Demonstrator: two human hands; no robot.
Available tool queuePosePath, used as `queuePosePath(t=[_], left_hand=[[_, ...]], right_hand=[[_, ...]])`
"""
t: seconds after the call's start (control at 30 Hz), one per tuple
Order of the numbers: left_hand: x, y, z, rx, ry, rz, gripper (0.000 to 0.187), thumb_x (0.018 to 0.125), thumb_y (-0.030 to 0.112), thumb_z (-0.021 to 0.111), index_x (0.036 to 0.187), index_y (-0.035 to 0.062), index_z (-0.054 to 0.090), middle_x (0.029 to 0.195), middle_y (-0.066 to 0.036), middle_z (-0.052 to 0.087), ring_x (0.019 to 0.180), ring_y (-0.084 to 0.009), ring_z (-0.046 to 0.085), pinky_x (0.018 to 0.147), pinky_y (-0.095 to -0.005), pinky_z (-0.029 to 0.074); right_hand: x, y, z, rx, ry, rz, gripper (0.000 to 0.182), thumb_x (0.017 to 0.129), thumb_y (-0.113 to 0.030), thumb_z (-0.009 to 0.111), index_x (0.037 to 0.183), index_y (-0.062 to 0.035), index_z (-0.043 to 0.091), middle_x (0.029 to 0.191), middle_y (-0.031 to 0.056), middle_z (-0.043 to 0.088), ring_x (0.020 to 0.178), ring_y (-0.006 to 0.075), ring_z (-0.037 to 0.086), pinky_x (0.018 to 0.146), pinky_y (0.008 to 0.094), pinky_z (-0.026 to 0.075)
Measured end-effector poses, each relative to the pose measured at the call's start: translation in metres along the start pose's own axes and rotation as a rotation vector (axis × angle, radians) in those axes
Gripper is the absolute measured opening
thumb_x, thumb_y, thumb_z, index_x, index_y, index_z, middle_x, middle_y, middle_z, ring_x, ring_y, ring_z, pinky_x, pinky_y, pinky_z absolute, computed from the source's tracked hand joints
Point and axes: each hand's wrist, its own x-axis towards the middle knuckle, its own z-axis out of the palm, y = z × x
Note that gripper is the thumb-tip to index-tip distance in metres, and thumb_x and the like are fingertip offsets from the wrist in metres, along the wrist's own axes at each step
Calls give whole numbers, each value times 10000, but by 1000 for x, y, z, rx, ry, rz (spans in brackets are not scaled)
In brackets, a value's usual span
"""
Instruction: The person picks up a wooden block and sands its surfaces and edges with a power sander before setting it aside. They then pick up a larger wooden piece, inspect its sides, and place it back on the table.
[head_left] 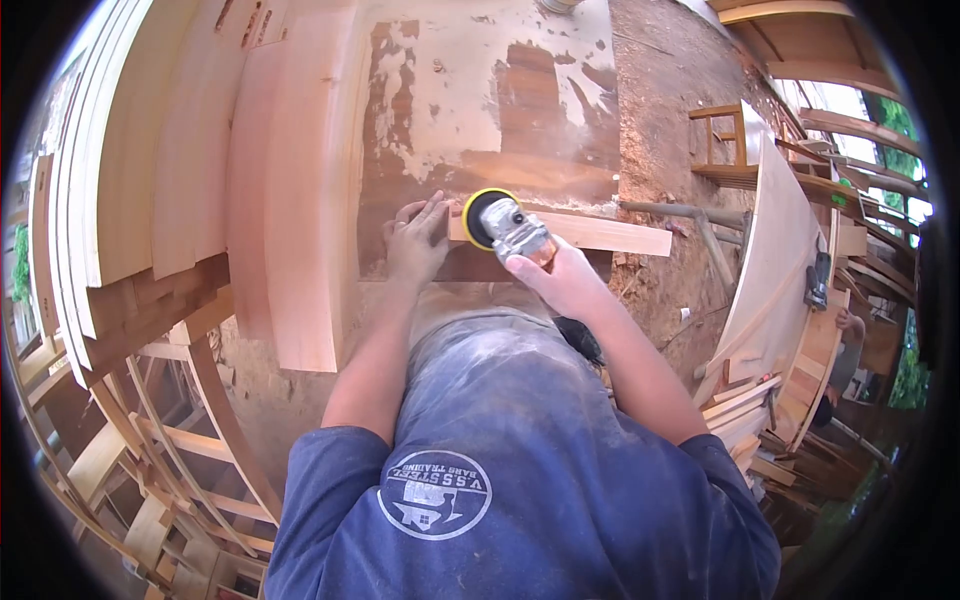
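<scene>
My right hand point(556, 278) is wrapped round the body of an angle grinder point(520, 232), which is dusty and has a yellow-edged sanding disc point(478, 218). The disc overlaps a pale wooden strip point(610, 234) lying crosswise on the worktable point(570, 130). At the strip's left end, my left hand point(418, 238) grips the wood, with its fingers bent over the far side and partly hidden. The strip's right end juts out past the table's edge.
Long wide planks point(290, 180) are stacked on my left, above a wooden frame point(215, 430). To the right a pale sheet panel point(765, 240) leans near a small wooden frame point(720, 140) and piled timber. Another person's hand point(850, 325) shows at far right.
</scene>
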Motion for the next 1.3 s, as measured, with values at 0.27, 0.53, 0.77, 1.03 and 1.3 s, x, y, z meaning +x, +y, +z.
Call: queuePosePath(t=[0.27, 0.53, 0.77, 1.03, 1.3], left_hand=[[10, 26, -25, -216, -236, -103, 754, 808, 286, 792, 1541, 205, 637, 1457, -120, 712, 1368, -330, 609, 1171, -481, 447], [56, 60, -43, -460, -282, -414, 495, 1022, 482, 671, 1054, -11, 697, 884, -164, 689, 930, -201, 690, 877, -400, 547], [75, 119, -19, 179, -217, -252, 482, 1063, 478, 611, 845, 51, 663, 875, -199, 754, 882, -437, 729, 805, -537, 566], [76, 125, -18, 226, -238, -226, 456, 1067, 441, 589, 879, 40, 699, 884, -200, 758, 875, -425, 732, 807, -535, 562], [76, 127, -17, 255, -206, -231, 465, 1065, 440, 596, 880, 31, 717, 897, -205, 764, 878, -429, 732, 818, -537, 562]], right_hand=[[-14, -29, -13, -225, -42, 221, 929, 905, -710, 762, 1345, 98, 632, 1187, 276, 776, 1165, 403, 754, 1015, 460, 581], [-66, 79, -75, 188, 308, 168, 690, 970, -544, 788, 1334, 32, 682, 1154, 167, 790, 1107, 266, 754, 996, 394, 563], [-92, 105, -121, 317, 361, 327, 638, 1005, -544, 753, 1325, 5, 698, 1116, 116, 765, 1047, 202, 721, 955, 377, 557], [-113, 144, -164, 357, 555, 354, 569, 1060, -526, 695, 1236, 13, 737, 1006, 56, 733, 889, 115, 660, 802, 324, 540], [-87, 112, -128, 104, 278, 438, 1005, 914, -834, 658, 1331, 80, 670, 1181, 287, 767, 1158, 387, 758, 1021, 479, 588]])
